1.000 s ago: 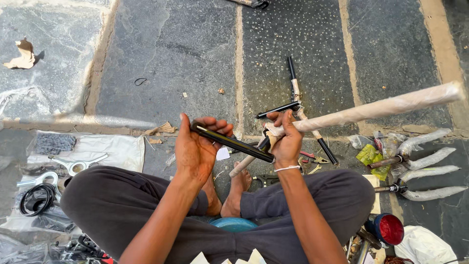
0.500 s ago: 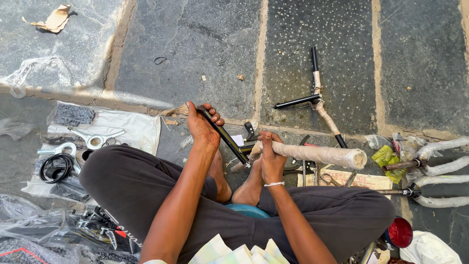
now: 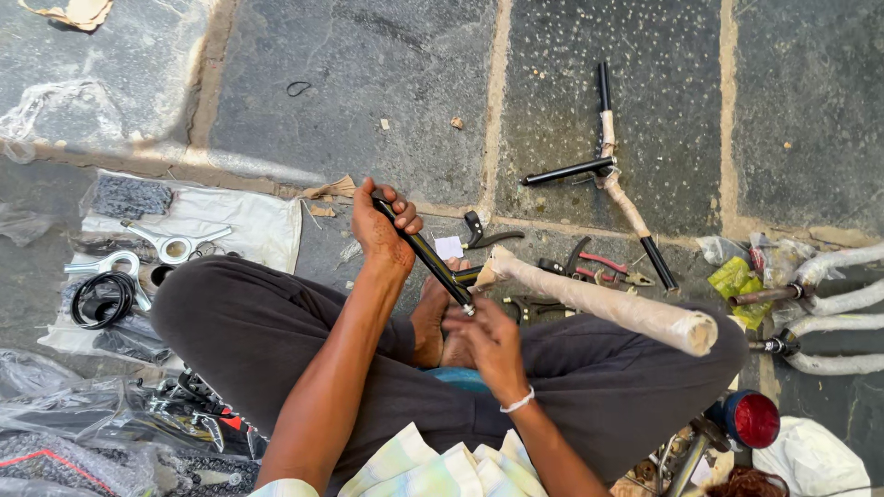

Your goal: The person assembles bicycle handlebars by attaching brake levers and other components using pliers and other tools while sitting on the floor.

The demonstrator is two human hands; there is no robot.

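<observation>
I sit cross-legged on a stone floor. My left hand (image 3: 385,224) grips the upper end of a slim black metal bar (image 3: 425,255) that slants down to the right. My right hand (image 3: 488,340) pinches the bar's lower end, where it meets a thick tube wrapped in beige paper (image 3: 603,300). That wrapped tube lies across my right thigh and points to the right.
A black handlebar stem part with paper wrap (image 3: 610,170) lies on the floor ahead. Red-handled pliers (image 3: 599,268) and a black lever (image 3: 485,235) rest near my feet. Chrome parts and a cable coil (image 3: 99,296) sit on white plastic at left. Wrapped tubes (image 3: 833,299) and a red reflector (image 3: 755,419) are at right.
The wrapped tube has swung down from pointing far right and now rests on my right leg. My right hand slid from the tube to the lower end of the black bar.
</observation>
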